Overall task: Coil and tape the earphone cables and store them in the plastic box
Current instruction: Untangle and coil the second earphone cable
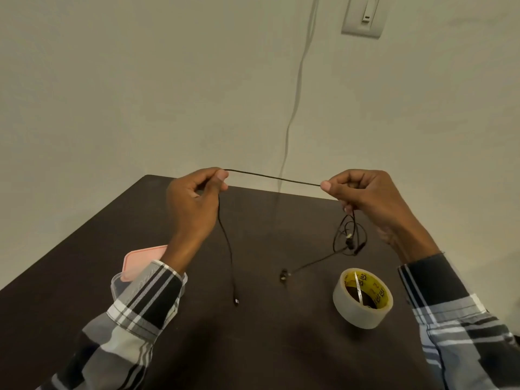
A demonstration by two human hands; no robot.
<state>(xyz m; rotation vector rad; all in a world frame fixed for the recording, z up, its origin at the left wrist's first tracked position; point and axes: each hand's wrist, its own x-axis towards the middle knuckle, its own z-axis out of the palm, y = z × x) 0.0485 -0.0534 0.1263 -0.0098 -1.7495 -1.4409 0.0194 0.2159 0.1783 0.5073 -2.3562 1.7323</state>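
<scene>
A thin black earphone cable [273,178] is stretched taut between my two hands above the dark table [253,333]. My left hand [194,201] pinches one part of it, and a free end with a small plug [236,302] hangs down from that hand. My right hand [365,198] pinches the other part, with a loose tangle of loops [349,235] dangling below it. One earbud [283,275] trails out from the tangle. A roll of clear tape [362,298] with a yellow core lies on the table at the right. The plastic box [123,285] with a pink lid sits partly hidden under my left sleeve.
The table's far edge meets a plain wall [140,94]. A pale cord [295,102] runs down the wall to behind the table, beside a wall switch plate [364,16] at the upper right.
</scene>
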